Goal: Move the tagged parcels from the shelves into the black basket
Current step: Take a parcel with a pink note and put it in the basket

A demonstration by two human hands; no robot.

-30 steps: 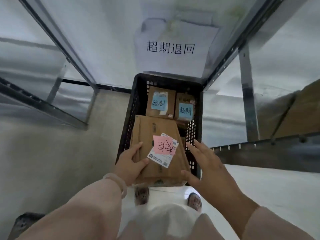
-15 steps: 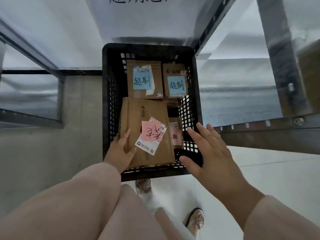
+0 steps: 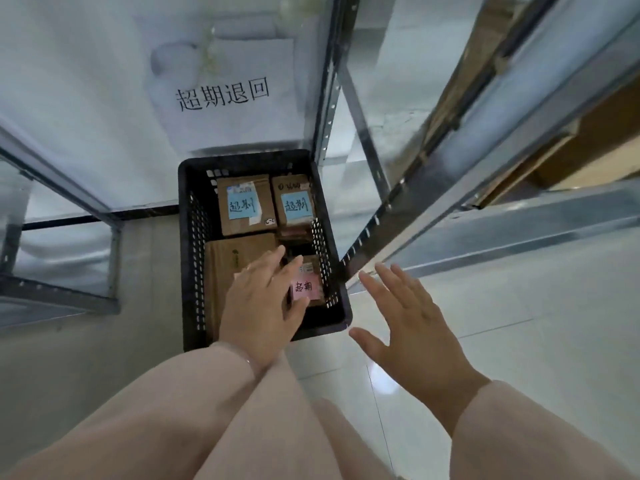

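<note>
The left hand (image 3: 263, 303) lay open, with fingers straight, over the large flat parcel (image 3: 235, 261) in the near left part of the black basket (image 3: 188, 251) - whether the palm pressed on it, I cannot tell. The right hand (image 3: 412, 327) was also released, its fingers spread and holding nothing, just outside the basket's right wall. The main danger, in my judgement, was the small parcel (image 3: 311, 271) in the near right corner of the basket: its pink tag (image 3: 304, 287) sat just beside the left fingers, and a careless pull of the hand could rub or peel it. The flat parcel could also settle crooked if it rested on a smaller one. At the far end of the basket two parcels (image 3: 242, 216) with blue tags stood side by side, so little free room remained. Right of the basket the metal shelf rail (image 3: 485, 237) came close to the right hand - a knock was possible. Cardboard boxes (image 3: 588, 143) lay on shelves further right, and a paper sign (image 3: 221, 95) hung behind the basket.
</note>
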